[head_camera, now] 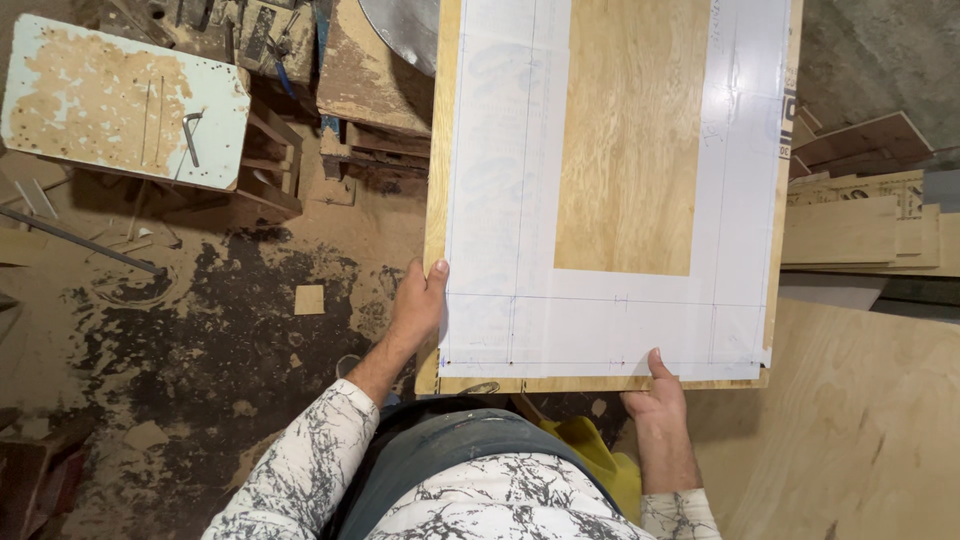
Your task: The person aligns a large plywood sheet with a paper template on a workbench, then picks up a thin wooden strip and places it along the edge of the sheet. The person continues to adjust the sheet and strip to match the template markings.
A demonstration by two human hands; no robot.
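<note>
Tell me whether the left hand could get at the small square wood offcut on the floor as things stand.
Probably not at once. The left hand grips the plywood board's left edge, and the offcut lies on the sawdust floor below it. Nothing covers the offcut, but the hand would have to let go and reach down.

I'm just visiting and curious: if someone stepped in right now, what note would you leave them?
Left hand: grips the left edge of the plywood panel, thumb on top.
Right hand: grips the near edge, thumb on the white template sheet.
The sheet lies flat on the panel, a U shape with pencil lines; bare wood shows in the middle.
Done: sheet laid on the panel.
Left: no cuts show along the lines.
</note>
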